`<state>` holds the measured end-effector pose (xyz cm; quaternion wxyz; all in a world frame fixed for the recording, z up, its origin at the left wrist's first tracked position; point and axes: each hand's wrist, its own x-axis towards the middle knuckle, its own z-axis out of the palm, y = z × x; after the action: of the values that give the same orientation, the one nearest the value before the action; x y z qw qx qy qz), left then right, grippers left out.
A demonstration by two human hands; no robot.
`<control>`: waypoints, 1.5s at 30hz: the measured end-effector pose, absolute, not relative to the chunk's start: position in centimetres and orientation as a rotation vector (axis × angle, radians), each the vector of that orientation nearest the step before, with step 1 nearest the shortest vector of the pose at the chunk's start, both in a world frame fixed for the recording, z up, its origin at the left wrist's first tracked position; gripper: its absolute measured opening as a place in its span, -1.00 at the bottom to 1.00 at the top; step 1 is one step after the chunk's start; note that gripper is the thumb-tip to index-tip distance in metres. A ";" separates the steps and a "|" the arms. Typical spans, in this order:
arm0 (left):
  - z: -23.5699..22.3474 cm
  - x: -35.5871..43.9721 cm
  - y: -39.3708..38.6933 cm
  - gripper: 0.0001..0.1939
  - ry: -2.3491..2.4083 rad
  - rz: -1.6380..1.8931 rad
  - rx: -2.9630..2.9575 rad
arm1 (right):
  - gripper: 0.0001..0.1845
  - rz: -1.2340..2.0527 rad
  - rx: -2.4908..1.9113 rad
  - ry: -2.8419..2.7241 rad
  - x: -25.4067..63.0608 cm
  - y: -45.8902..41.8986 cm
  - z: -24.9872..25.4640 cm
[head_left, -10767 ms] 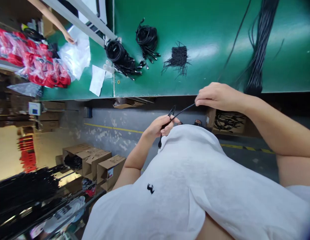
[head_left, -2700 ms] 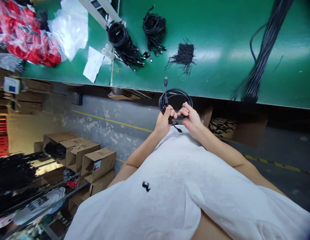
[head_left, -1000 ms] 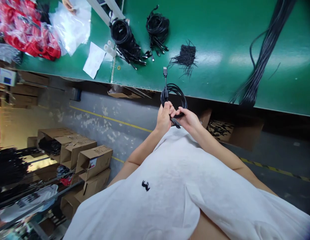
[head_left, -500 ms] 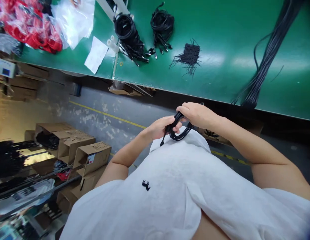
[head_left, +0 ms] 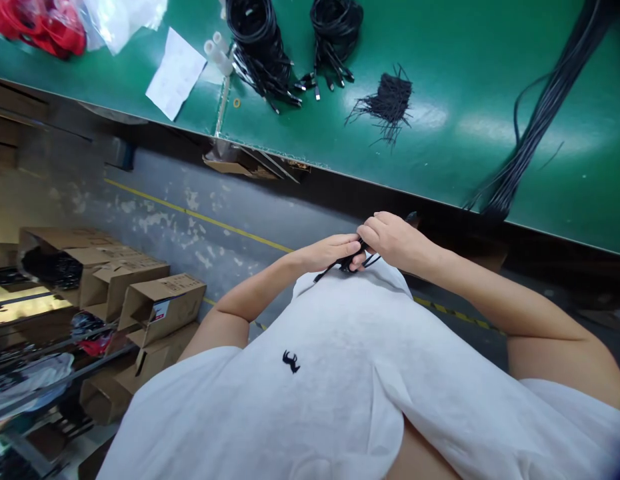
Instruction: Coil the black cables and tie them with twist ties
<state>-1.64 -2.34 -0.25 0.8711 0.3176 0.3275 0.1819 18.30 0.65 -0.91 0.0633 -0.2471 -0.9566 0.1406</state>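
Just in front of my body, a coiled black cable (head_left: 346,264) is held between both hands. My left hand (head_left: 335,250) is closed around the coil, with one cable end sticking out below its fingers. My right hand (head_left: 390,233) pinches at the same coil from the other side; its fingertips meet the left thumb, and what exactly lies between them is hidden. A dark end shows beyond the right knuckles. On the green table, the pile of short black ties (head_left: 390,100) lies nearest to my hands.
Bundled black cables (head_left: 260,47) and another cable coil (head_left: 335,33) lie on the green table (head_left: 455,153). Long loose cables (head_left: 545,113) stretch along its right side. White paper (head_left: 176,73) and red bagged items (head_left: 55,27) are leftward. Cardboard boxes (head_left: 165,300) stand on the floor.
The coil has tipped, so its open loop no longer shows. My right hand has shifted slightly right and lower, its fingers curled in closer to my left hand. The view has shifted too.
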 end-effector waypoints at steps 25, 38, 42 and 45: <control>-1.9 -4.3 -3.7 -0.51 1.414 0.881 0.103 | -0.77 0.756 -2.141 -2.166 24.3 24.1 -17.9; -2.4 -0.1 -0.9 -0.46 1.532 1.082 0.065 | -0.84 0.874 -1.849 -2.444 23.6 22.4 -19.2; -3.0 1.4 1.3 -0.53 1.602 1.098 0.324 | -0.83 1.417 -1.687 -1.911 23.8 18.8 -14.6; -2.8 2.5 3.2 -0.59 1.580 1.024 0.566 | -0.67 2.112 -1.476 -1.374 22.4 13.4 -10.9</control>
<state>2.48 3.22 -2.82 0.5544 0.2397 0.6688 0.4334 22.42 13.39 -10.92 0.1103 -0.5022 -0.4678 0.7189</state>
